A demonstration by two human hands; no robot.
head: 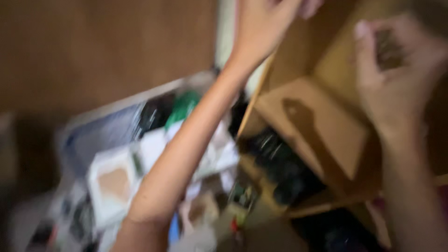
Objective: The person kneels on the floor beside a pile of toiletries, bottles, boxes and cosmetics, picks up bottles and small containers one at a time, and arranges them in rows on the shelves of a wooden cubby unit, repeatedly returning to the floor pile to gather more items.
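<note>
Blurred frame. Left hand (266,23) reaches the far wooden shelf (322,121); finger state unclear. Right hand (396,74), fingers curled around something small and dark, likely light; pinch suffices.

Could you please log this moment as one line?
left hand: raised by wooden shelf | right hand: dark item, blurred | clutter below

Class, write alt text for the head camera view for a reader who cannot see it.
Blurred by motion, a person's left hand and right hand reach up toward a brown cardboard box. Below the left forearm lies a clutter of white packages and dark items too blurred to identify.
</note>
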